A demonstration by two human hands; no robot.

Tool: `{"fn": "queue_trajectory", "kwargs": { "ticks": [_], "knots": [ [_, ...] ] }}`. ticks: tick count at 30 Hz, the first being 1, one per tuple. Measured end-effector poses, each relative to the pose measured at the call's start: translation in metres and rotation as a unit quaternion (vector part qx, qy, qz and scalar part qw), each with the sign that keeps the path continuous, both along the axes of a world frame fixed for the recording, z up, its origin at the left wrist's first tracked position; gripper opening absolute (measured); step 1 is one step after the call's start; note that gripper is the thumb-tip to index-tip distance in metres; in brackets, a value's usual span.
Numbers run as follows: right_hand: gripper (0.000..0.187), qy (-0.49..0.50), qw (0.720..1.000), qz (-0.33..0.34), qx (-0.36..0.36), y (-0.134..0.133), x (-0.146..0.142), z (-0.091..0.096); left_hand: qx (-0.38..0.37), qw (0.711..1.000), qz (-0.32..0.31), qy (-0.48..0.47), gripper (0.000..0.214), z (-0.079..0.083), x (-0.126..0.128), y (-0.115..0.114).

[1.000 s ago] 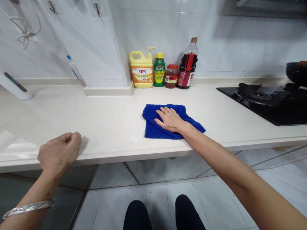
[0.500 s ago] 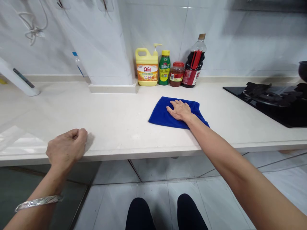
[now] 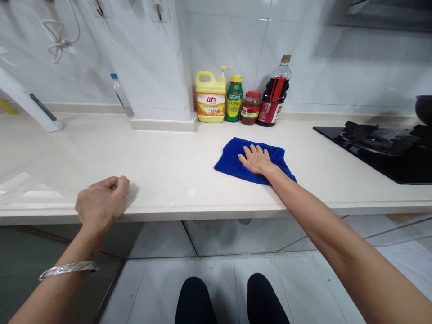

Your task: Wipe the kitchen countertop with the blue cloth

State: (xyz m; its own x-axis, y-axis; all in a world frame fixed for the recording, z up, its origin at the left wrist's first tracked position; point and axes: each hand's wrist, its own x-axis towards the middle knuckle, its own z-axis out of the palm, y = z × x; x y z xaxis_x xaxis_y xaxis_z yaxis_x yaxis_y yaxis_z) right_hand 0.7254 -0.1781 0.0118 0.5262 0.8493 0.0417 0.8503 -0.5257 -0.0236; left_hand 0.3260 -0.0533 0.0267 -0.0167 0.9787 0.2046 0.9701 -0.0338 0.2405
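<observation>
Laid flat with right hand spread, clasping nothing, on the blue cloth directly beneath the palm, seemingly longer from side to side, well rightward of the fisted left hand.

Countertop off-white. Cloth between front and back edges: deep blue (strongest colour here, easily). Back edge, left to right: jug yellow, orange-and-white label, red characters; squeeze bottle green, yellow cap, yellow lower label; jar reddish-brown, red lid; tall bottle near-black below, clear above, red-and-white label, brown cap. Cooktop, right of those: black. Device, far left by back edge: white, dark strip. Bracelet: silver, slanting streak pattern. Wall: white, grey-veined. Trousers: near-black.
</observation>
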Motion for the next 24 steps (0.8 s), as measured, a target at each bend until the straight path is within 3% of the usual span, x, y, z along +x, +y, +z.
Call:
{"fn": "queue_trajectory", "kwargs": {
  "ticks": [14, 24],
  "knots": [
    [0.072, 0.01, 1.0, 0.008, -0.009, -0.021, -0.026, 0.006, -0.013, 1.0, -0.007, 0.023, 0.051, 0.009, 0.004, -0.007],
    [0.071, -0.015, 1.0, 0.026, 0.0, -0.036, -0.048, 0.001, -0.006, 1.0, -0.008, 0.025, 0.048, 0.01, 0.005, -0.009]
  ]
}}
